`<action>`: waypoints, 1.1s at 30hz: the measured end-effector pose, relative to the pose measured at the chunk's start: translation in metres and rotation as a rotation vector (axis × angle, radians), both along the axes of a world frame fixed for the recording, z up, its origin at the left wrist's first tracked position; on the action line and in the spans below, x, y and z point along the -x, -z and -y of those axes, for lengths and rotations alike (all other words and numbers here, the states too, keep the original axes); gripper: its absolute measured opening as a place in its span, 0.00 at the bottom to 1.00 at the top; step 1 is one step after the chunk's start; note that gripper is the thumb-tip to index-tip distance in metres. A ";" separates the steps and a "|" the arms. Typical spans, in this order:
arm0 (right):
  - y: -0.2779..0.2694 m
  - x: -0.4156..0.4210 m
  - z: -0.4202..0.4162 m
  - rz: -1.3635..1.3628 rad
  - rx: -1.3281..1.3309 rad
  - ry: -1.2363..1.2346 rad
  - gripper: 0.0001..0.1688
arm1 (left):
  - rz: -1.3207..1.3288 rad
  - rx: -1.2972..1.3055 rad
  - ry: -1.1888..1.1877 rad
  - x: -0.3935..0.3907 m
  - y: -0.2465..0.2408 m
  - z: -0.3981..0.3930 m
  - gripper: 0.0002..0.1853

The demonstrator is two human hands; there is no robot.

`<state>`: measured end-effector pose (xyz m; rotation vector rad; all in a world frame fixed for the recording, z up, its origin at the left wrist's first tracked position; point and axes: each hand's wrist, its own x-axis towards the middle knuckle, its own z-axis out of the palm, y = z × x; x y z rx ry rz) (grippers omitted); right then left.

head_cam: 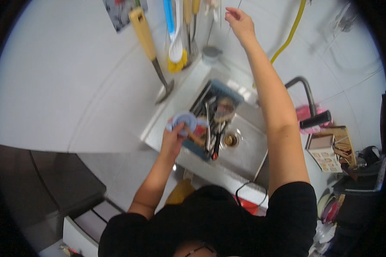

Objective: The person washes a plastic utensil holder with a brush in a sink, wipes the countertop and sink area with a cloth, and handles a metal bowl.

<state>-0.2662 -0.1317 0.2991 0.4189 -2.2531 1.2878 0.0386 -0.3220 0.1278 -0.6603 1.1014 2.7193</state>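
Observation:
My left hand (174,136) grips a pale blue plastic piece (186,121), round with tabs at its sides, over the left rim of the sink. My right hand (241,24) is raised at the wall near the hanging utensils, its fingers curled; whether it touches a thin hanging item there I cannot tell. Beneath and right of my left hand, a dark blue-grey basket (226,89) in the steel sink (244,160) holds utensils and a clear cup-like container (224,107). A wooden-looking handle (195,138) slants just below the pale blue piece.
A wooden-handled ladle (146,41), a blue-and-white brush (173,35) and spatulas hang at the wall. A lidded grey container (211,53) stands at the sink's back corner. A dark faucet (312,102), a yellow hose (289,35) and a box (325,154) are to the right.

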 end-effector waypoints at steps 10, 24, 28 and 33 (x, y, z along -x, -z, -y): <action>0.156 -0.243 -0.070 0.743 0.164 -0.310 0.15 | -0.196 0.093 0.079 -0.010 -0.029 -0.043 0.21; 0.098 -0.397 -0.197 0.760 0.578 -0.566 0.56 | -1.481 1.571 0.303 -0.047 -0.051 -0.205 0.38; 0.108 -0.420 -0.245 0.587 0.430 -0.389 0.57 | -1.774 1.517 0.436 -0.061 -0.058 -0.260 0.37; 0.124 -0.449 -0.291 0.578 0.651 -0.356 0.56 | -1.798 1.379 0.736 -0.092 -0.082 -0.311 0.45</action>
